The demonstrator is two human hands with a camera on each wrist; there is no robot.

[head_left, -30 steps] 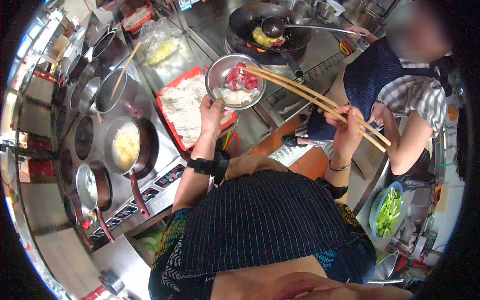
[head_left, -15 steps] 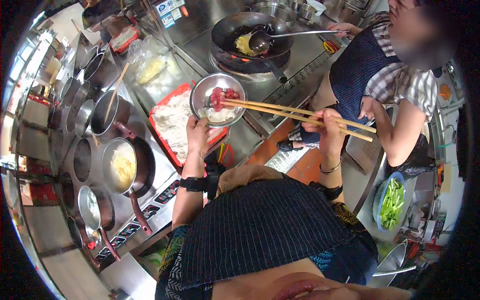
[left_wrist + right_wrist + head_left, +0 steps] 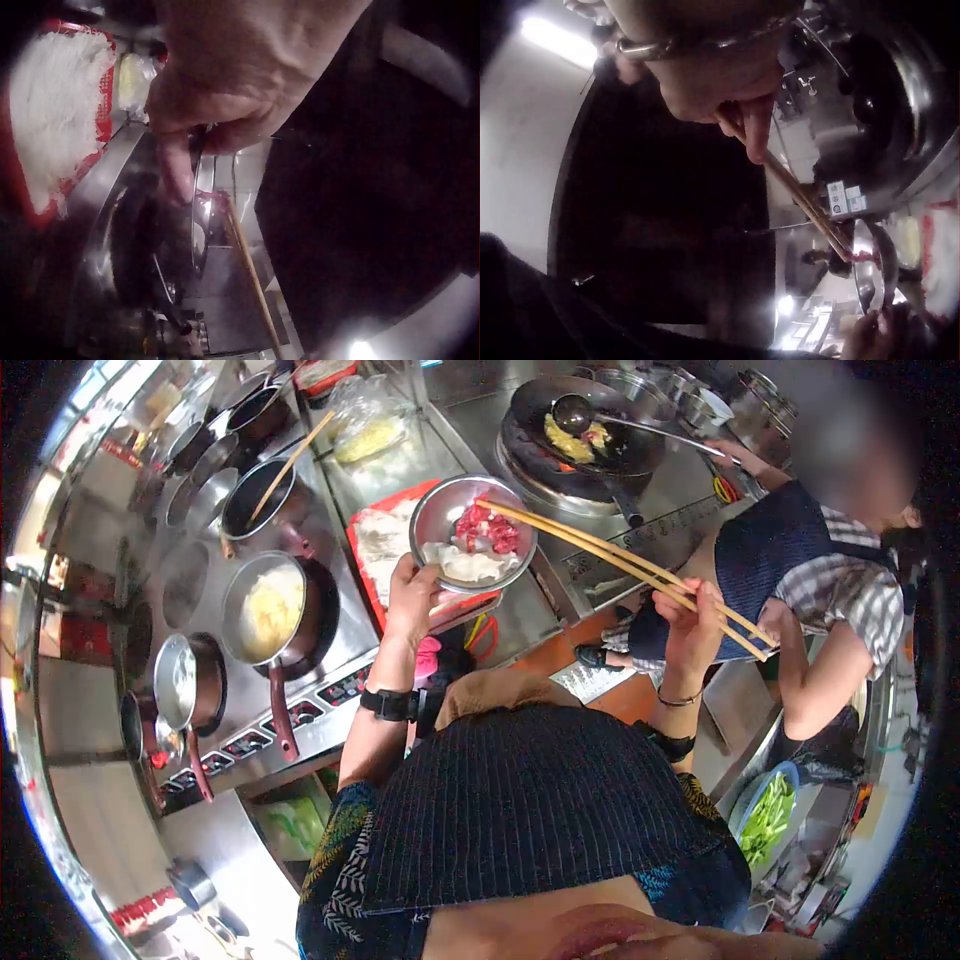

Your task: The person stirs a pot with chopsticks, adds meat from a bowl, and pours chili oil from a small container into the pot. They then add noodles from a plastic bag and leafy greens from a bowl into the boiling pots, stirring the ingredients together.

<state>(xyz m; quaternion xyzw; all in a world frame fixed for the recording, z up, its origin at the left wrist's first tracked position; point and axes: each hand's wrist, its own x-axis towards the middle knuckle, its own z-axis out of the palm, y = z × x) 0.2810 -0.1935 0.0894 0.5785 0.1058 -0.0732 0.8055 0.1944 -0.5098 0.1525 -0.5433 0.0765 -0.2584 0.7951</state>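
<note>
My left hand [image 3: 412, 595] grips the near left rim of a steel bowl [image 3: 430, 520], thumb over the edge. Inside the bowl lie red raw meat pieces [image 3: 490, 530] and, on the near side, a soft white food [image 3: 468, 563]. My right hand [image 3: 690, 615] holds a pair of long wooden chopsticks [image 3: 610, 555], their tips at the meat. The left wrist view shows the thumb [image 3: 176, 172] pressed on the bowl's rim. In the right wrist view the fingers curl round the chopsticks [image 3: 799, 196], which slant down to the bowl [image 3: 885, 262].
Behind the bowl a red basket [image 3: 362, 545] holds white noodles. Another person [image 3: 765, 560] stirs yellow food in a wok [image 3: 640, 455] with a ladle [image 3: 575, 415]. Several pots stand at left, including a saucepan [image 3: 232, 600] of pale food. Cut greens [image 3: 768, 820] fill a basin at right.
The head view has shifted. The chopstick tips have moved from the middle of the meat to its far edge, and the meat lies more spread out. Both hands keep their holds.
</note>
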